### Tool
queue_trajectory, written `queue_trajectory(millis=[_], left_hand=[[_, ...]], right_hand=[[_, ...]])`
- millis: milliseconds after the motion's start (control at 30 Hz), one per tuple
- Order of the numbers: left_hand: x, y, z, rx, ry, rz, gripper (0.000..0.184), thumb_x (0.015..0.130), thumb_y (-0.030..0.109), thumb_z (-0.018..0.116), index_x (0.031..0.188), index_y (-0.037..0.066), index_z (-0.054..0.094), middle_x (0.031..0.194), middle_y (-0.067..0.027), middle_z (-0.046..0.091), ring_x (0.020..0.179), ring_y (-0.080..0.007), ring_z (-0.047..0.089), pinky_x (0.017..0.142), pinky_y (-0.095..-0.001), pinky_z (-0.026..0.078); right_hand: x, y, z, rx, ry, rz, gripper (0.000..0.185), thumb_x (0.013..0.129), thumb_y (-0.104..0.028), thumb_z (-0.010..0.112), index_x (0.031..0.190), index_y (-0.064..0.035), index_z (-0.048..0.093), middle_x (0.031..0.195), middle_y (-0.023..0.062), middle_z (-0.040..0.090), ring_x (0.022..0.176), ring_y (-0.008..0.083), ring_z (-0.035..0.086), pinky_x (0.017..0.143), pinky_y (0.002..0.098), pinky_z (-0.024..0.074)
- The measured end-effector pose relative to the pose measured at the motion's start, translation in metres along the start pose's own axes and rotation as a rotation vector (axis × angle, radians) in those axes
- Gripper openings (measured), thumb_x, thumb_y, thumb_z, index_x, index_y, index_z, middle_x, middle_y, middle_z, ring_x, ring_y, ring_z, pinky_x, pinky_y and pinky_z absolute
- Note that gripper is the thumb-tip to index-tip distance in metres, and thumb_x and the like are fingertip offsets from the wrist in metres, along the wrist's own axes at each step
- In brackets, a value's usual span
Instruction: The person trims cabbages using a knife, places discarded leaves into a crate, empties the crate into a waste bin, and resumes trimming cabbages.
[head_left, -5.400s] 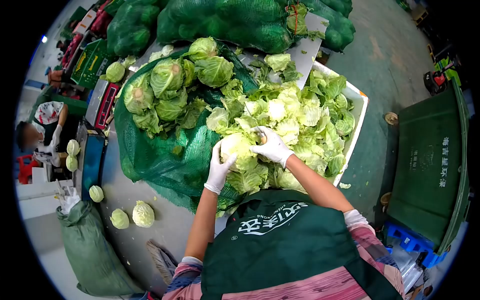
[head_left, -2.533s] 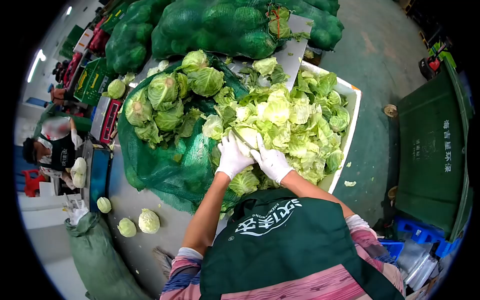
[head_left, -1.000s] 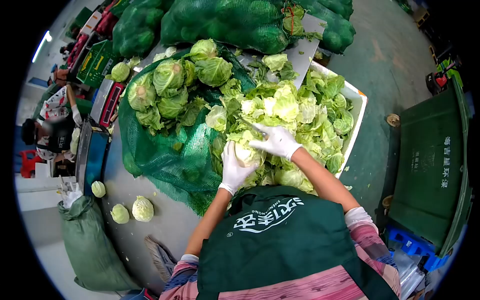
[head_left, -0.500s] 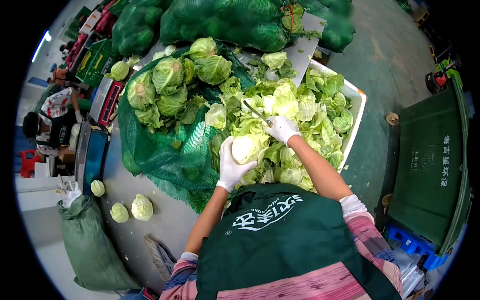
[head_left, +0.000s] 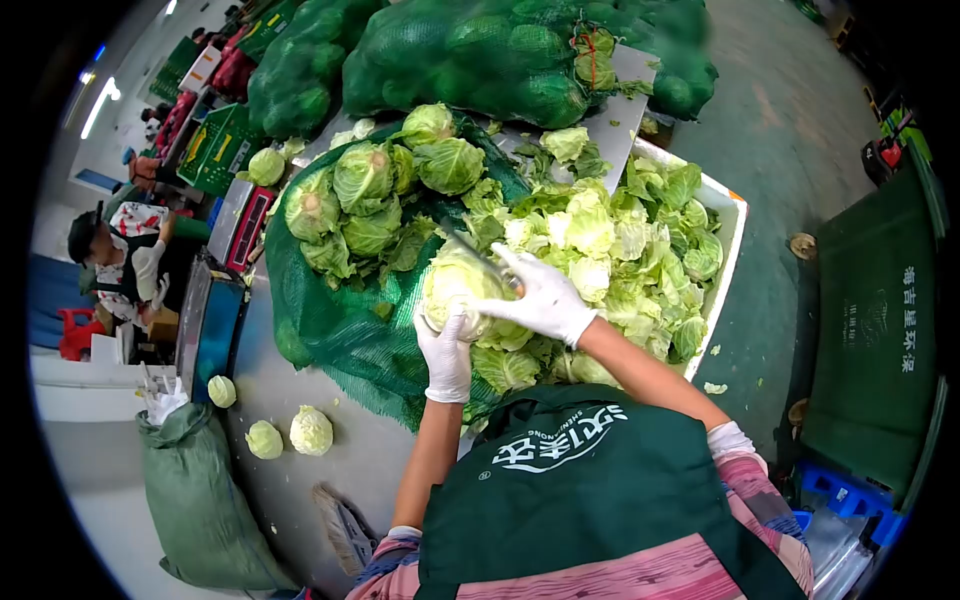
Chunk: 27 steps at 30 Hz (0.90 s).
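- Head view: the right hand (head_left: 545, 305) has just come in against the cabbage (head_left: 453, 285), so both hands are on it now, knife (head_left: 480, 257) right by its upper side.
- Left hand (head_left: 445, 360) is cupped round the lower side, fingers curled on the leaves.
- Right hand's grip is on the knife handle, thumb reaching onto the cabbage, fingers partly spread. Blade's blurry, can't tell if it touches.
- Cabbage sits between the green net (head_left: 340, 315) and the leaf pile (head_left: 625, 280), above the counter (head_left: 280, 385).
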<state>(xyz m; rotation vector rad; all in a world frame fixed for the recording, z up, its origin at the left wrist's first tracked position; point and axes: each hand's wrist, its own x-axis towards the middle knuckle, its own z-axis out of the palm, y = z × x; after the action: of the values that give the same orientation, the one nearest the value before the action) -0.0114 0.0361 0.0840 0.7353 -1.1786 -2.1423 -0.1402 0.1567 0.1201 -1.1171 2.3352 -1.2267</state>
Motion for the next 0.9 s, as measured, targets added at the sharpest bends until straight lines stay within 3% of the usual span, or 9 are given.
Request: queue_trajectory(millis=[33,167,267,400,533,633,667,800,900], left_hand=[[0.0,-0.001,0.0,-0.001,-0.005,-0.003,0.058,0.084,0.001,0.063,0.133,0.005,0.033,0.128,-0.0124,0.047,0.116,-0.0236,0.051,0.096,-0.0419,0.048],[0.001,-0.003,-0.01,0.117,-0.126,0.04,0.059,0.086,0.016,0.067,0.135,0.008,0.036,0.131,-0.0125,0.048,0.119,-0.0246,0.051,0.099,-0.0425,0.046],[0.001,0.005,-0.012,-0.762,-0.202,-0.563,0.077,0.085,0.059,0.057,0.145,0.018,0.031,0.144,-0.0133,0.04,0.128,-0.0359,0.044,0.103,-0.0587,0.039],[-0.007,0.011,0.005,-0.844,-0.323,-0.622,0.09,0.078,0.071,0.056,0.146,0.017,0.03,0.145,-0.0138,0.037,0.13,-0.0372,0.04,0.1,-0.0606,0.04],[-0.002,0.016,0.011,-0.357,-0.356,-0.539,0.088,0.082,0.074,0.047,0.146,0.017,0.029,0.148,-0.0134,0.035,0.132,-0.0358,0.039,0.101,-0.0582,0.04],[0.002,0.005,0.012,-0.401,-0.27,-0.568,0.084,0.084,0.072,0.045,0.145,0.017,0.03,0.144,-0.0123,0.04,0.128,-0.0348,0.045,0.1,-0.0548,0.043],[0.004,0.001,0.017,-0.544,-0.159,-0.639,0.08,0.085,0.072,0.043,0.142,0.016,0.036,0.139,-0.011,0.046,0.119,-0.0324,0.051,0.092,-0.0463,0.05],[0.004,0.009,0.041,-0.572,-0.045,-0.625,0.075,0.087,0.072,0.041,0.135,0.015,0.046,0.13,-0.0092,0.054,0.105,-0.0272,0.056,0.075,-0.0351,0.051],[0.008,-0.001,0.03,-0.68,-0.147,-0.61,0.071,0.089,0.067,0.042,0.138,0.017,0.042,0.135,-0.0062,0.05,0.117,-0.0272,0.051,0.091,-0.0439,0.048]], right_hand=[[0.0,-0.002,-0.007,0.154,-0.037,0.002,0.075,0.076,-0.054,0.07,0.13,-0.0049,0.053,0.108,0.0178,0.064,0.097,0.0344,0.061,0.084,0.0364,0.0493],[0.004,0.028,-0.01,0.538,-0.093,0.174,0.044,0.083,-0.034,0.069,0.111,-0.0009,0.063,0.079,0.0109,0.067,0.06,0.0184,0.062,0.058,0.0293,0.0499],[0.008,0.036,-0.035,0.594,0.048,0.346,0.041,0.09,-0.025,0.061,0.126,-0.005,0.058,0.073,0.0042,0.067,0.046,0.005,0.051,0.045,0.0219,0.0433],[-0.009,0.011,-0.037,0.529,-0.132,0.317,0.055,0.087,-0.038,0.067,0.132,-0.0093,0.055,0.063,0.0042,0.054,0.05,0.008,0.048,0.052,0.025,0.0435],[-0.013,0.008,-0.02,0.503,-0.143,0.253,0.048,0.096,-0.036,0.051,0.133,-0.0055,0.051,0.08,0.0202,0.066,0.062,0.0204,0.061,0.067,0.0336,0.049],[-0.014,0.02,-0.01,0.314,-0.001,0.066,0.053,0.097,-0.041,0.048,0.137,-0.0065,0.046,0.078,0.0222,0.065,0.063,0.0294,0.064,0.065,0.0379,0.0502],[-0.021,0.021,-0.009,-0.03,0.013,-0.102,0.057,0.097,-0.044,0.046,0.141,-0.0078,0.041,0.071,0.0191,0.064,0.061,0.0346,0.063,0.058,0.041,0.0495],[-0.028,0.019,0.003,-0.242,0.064,-0.371,0.074,0.092,-0.045,0.052,0.149,-0.0091,0.021,0.063,0.011,0.061,0.049,0.0298,0.059,0.044,0.0403,0.0451],[-0.028,0.017,0.001,-0.336,-0.043,-0.299,0.073,0.093,-0.043,0.053,0.149,-0.0087,0.021,0.071,0.0139,0.065,0.053,0.0315,0.061,0.047,0.0408,0.0488]])
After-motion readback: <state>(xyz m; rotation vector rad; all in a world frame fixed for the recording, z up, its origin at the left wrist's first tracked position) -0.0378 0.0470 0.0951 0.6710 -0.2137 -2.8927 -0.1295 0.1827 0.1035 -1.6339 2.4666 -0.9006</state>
